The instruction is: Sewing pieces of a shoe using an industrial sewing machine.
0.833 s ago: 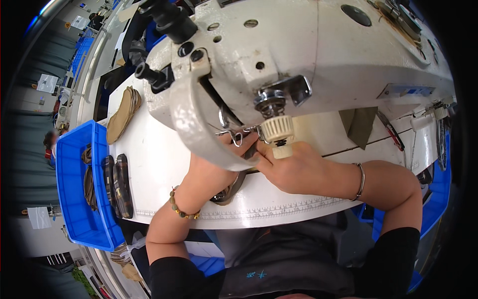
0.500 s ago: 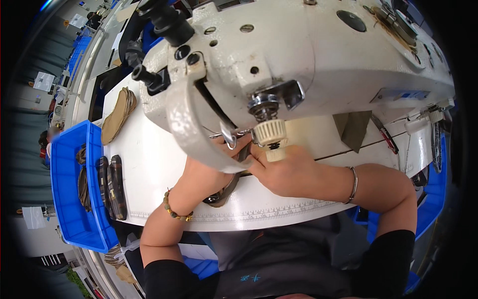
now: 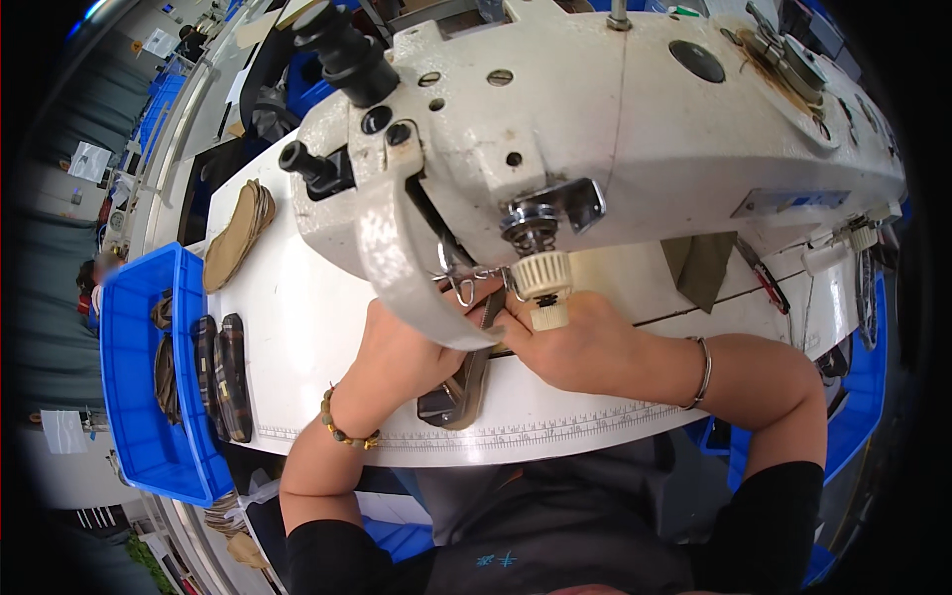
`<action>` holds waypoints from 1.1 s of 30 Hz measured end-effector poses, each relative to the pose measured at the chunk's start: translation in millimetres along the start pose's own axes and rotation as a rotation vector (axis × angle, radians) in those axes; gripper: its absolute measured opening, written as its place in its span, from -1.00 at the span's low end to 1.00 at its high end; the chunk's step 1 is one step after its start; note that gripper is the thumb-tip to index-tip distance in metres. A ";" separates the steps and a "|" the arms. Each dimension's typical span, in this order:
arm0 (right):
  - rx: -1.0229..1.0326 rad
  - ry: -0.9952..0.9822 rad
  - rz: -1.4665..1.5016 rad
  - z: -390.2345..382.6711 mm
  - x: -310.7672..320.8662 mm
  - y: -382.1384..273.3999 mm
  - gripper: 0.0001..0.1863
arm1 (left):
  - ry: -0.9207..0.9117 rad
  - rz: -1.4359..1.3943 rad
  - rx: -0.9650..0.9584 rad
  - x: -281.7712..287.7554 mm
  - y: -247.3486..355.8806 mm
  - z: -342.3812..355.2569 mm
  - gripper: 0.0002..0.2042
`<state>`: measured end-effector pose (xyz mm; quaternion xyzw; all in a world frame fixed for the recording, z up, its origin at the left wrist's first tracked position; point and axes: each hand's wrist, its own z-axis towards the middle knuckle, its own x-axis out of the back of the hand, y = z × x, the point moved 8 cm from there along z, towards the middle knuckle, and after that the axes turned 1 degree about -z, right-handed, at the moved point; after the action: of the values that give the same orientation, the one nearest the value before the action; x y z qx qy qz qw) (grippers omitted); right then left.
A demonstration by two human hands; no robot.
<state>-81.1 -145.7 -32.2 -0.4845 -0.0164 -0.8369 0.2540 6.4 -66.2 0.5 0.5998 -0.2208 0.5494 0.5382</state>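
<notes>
Under the head of a white sewing machine [image 3: 496, 188], a dark brown fabric piece [image 3: 470, 399] lies between my hands. A narrow strip with a ridged edge runs up from it toward the needle area. My left hand [image 3: 402, 347] presses closed on the piece from the left, its fingertips partly hidden behind the machine's curved white arm [image 3: 397, 268]. From the right, my right hand [image 3: 570, 347] pinches the piece's edge with bent fingers, just below the cream tension knob [image 3: 543, 276]. The needle itself is hidden.
At left stands a blue bin [image 3: 154, 387] holding brown pieces. Plaid pieces [image 3: 231, 382] lie beside it, with stacked tan sole-shaped pieces [image 3: 238, 233] farther back. A dark olive scrap [image 3: 700, 266] and red-handled snips [image 3: 764, 278] lie to the right. A ruler strip [image 3: 555, 433] edges the white table.
The fabric piece between my hands has turned and now shows more of its dark surface below the left hand. The view has shifted slightly; both hands stay by the needle area.
</notes>
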 end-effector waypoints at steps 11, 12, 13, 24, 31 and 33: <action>-0.024 -0.088 0.033 1.4 0.6 -3.9 -0.91 | 0.028 0.078 -0.057 1.2 5.6 1.7 -0.78; -0.018 -0.078 0.021 1.5 1.2 -3.8 -0.91 | 0.013 0.065 -0.034 0.9 4.0 3.1 -0.78; -0.020 -0.082 0.026 1.5 1.0 -4.0 -0.91 | -0.001 0.052 -0.011 -0.1 2.5 3.4 -0.78; -0.054 -0.049 0.027 1.1 -0.9 1.6 -0.92 | -0.011 0.175 -0.058 2.6 -2.5 -0.5 -0.82; -0.012 -0.044 -0.005 0.4 -1.1 -1.0 -0.84 | 0.250 0.018 -0.557 12.5 15.2 -17.4 -0.73; 0.032 -0.019 -0.018 0.1 3.8 -7.7 -0.72 | 0.284 -0.062 -0.536 18.2 13.3 -18.2 -0.71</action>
<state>-85.9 -140.5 -27.3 -0.4881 -0.0364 -0.8343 0.2537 -7.2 -48.4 18.8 0.3601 -0.2618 0.5332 0.7194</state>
